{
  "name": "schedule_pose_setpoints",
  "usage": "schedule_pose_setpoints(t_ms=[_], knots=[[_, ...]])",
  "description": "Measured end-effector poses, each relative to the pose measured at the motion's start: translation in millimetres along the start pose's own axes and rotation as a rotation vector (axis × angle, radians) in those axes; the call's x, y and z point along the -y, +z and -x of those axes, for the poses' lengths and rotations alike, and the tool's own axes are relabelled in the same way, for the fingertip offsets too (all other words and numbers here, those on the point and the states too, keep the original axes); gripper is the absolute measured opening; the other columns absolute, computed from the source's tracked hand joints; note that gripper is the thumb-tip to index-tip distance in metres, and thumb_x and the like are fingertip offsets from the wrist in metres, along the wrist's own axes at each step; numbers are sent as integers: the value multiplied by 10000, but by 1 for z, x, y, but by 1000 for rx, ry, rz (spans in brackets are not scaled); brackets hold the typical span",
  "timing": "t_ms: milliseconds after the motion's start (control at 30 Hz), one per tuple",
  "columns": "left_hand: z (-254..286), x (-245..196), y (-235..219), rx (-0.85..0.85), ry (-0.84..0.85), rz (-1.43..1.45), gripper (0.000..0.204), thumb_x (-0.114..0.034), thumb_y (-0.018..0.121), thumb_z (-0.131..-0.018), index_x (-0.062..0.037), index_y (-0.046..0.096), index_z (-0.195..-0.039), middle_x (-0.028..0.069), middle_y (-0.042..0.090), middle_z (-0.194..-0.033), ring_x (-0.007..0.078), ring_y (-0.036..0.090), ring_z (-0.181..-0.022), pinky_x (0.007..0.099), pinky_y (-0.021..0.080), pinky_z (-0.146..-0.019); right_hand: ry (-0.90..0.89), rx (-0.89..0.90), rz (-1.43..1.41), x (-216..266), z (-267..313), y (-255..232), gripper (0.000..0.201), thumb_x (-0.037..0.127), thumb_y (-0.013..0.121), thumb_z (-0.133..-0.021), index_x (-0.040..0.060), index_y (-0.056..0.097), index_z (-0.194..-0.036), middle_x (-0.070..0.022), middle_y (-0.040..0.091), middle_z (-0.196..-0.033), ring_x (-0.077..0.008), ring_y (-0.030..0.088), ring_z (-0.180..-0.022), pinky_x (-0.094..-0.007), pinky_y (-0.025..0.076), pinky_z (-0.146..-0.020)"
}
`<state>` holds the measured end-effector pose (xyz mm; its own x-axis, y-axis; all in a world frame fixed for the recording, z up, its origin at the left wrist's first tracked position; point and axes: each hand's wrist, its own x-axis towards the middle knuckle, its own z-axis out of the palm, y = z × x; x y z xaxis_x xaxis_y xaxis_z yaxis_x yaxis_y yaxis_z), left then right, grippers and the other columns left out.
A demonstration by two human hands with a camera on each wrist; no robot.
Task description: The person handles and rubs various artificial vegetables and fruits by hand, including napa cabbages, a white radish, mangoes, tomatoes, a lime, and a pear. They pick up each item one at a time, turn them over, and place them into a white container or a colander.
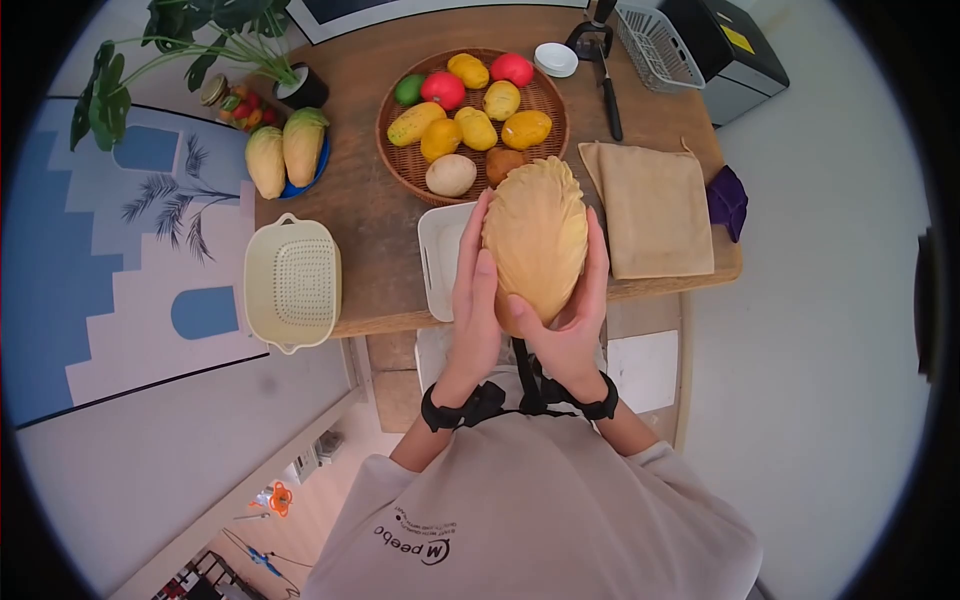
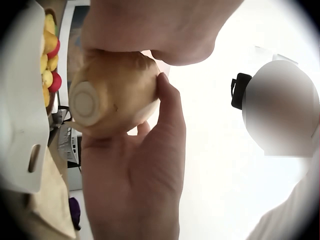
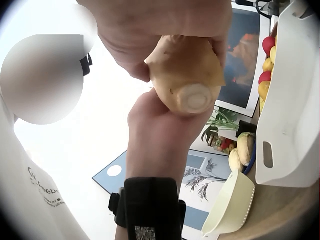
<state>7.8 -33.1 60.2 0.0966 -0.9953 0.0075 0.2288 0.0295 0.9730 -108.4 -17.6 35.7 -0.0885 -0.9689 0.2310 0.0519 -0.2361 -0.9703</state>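
Note:
Both of my hands hold a pale yellow napa cabbage [image 1: 537, 240] above the front edge of the wooden table. Its ridged leaf end points away from me in the head view. The left hand [image 1: 477, 312] wraps its left side, fingers along the leaves. From the right, my right hand [image 1: 574, 338] grips it, with the thumb across the lower near side. In the left wrist view the cabbage's round, cut white base [image 2: 86, 103] faces the camera. The right wrist view shows the same base, and the palms partly cover the sides.
Behind the cabbage sits a white bin [image 1: 437, 265]. A wicker tray [image 1: 385, 150] bears several fruits. At left are a cream colander [image 1: 300, 275] and two more cabbages [image 1: 304, 147] on a blue plate. A beige cloth [image 1: 655, 215] and a black-handled knife [image 1: 611, 108] lie right.

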Motion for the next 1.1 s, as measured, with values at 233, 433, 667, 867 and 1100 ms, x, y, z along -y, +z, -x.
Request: schedule_pose_setpoints(t_ms=[233,433,667,867,1100], knots=[[-8,11,1,-39,52,174,675,-435,339,-1187,-15,248,-1707,169,327,-1731,285,338,-1591,407,259,-1309,-325,31,427,19,-14,4,923,118,882,-817,-15,440,-1617,-362,316,-1687,-545,436,-1507,-522,452,-1192],[9,9,-6,-67,-107,511,694,-496,396,-1157,-23,321,-1659,165,430,-1654,291,464,-1509,401,373,-1255,-467,206,566,7,5,7,698,226,740,-953,-5,515,-1573,-430,286,-1673,-598,374,-1526,-600,378,-1230],[28,51,-18,-145,-365,701,680,-583,356,-1154,-64,439,-1585,136,557,-1551,246,574,-1397,394,463,-1178,-416,281,372,14,-7,6,594,225,700,-983,-8,578,-1516,-380,354,-1666,-590,361,-1536,-661,286,-1262],[26,37,-32,-40,-352,563,715,-596,366,-1145,-59,427,-1614,133,539,-1587,255,550,-1438,400,453,-1195,-492,350,513,2,13,5,551,236,713,-975,-5,632,-1464,-336,423,-1650,-566,377,-1541,-658,272,-1269],[31,68,-44,86,-325,978,685,-480,427,-1156,-50,347,-1683,234,466,-1667,398,497,-1495,493,372,-1278,-555,397,538,-2,24,8,533,247,727,-961,-9,660,-1423,-292,485,-1624,-533,386,-1551,-648,267,-1270]])
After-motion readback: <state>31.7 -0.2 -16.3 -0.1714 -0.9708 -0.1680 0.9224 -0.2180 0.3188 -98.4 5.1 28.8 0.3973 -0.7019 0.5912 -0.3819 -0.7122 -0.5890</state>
